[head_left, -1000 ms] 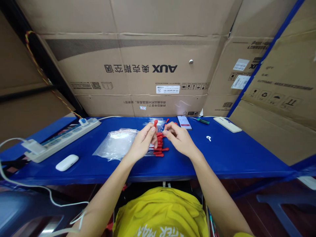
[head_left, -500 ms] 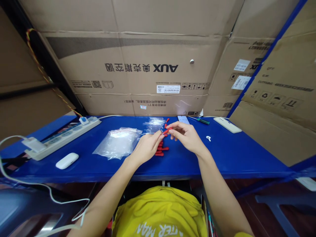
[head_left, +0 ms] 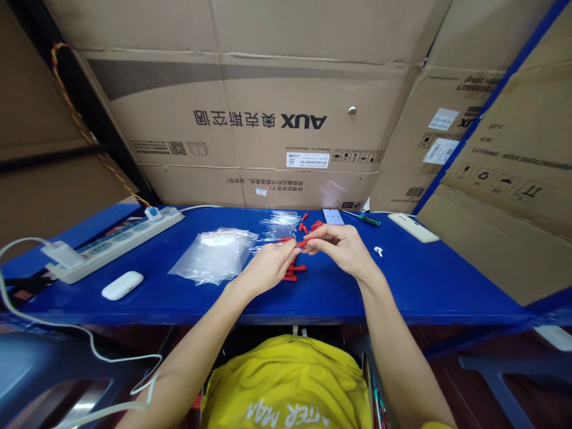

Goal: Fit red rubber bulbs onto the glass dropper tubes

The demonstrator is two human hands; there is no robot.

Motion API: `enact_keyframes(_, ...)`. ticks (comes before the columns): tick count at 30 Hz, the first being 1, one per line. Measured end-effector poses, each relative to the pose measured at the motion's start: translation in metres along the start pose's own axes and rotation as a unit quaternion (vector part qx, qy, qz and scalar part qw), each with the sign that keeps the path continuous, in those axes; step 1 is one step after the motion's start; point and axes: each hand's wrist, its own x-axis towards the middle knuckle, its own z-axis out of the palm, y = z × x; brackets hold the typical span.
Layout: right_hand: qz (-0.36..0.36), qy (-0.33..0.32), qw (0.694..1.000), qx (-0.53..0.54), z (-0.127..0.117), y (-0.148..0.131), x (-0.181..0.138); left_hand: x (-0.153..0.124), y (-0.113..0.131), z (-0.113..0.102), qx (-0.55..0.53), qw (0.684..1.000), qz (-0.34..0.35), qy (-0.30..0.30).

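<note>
My right hand [head_left: 343, 249] pinches a red rubber bulb [head_left: 306, 242] between thumb and fingers. Close against its left end, my left hand [head_left: 270, 262] has its fingertips pressed together; what they grip is hidden by the fingers. More red rubber bulbs [head_left: 295, 269] lie under and beside the hands, and several others [head_left: 316, 225] are scattered just beyond the right hand. A bundle of thin clear glass tubes [head_left: 280, 225] lies behind my left hand. To the left of that hand is a stack of clear zip bags [head_left: 214, 256].
A white power strip [head_left: 120, 241] and a white earbud case [head_left: 122, 285] are on the left of the blue table [head_left: 429, 292]. Toward the right are a phone [head_left: 333, 217], a green screwdriver [head_left: 369, 220], an earbud [head_left: 378, 251] and a white power bank [head_left: 413, 227]. Cardboard [head_left: 250, 89] walls the back.
My hands are slightly lower, still meeting at the red bulb. More red bulbs beyond the right hand now show. The whole view has shifted a little.
</note>
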Motion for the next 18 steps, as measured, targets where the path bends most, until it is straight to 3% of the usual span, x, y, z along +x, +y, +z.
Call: enact_keyframes(18,0.007,-0.018,1.0,0.008,0.0022,-0.0001,-0.0009,-0.0015,-0.0047,0.0048,-0.002,1.0,0.008,0.002)
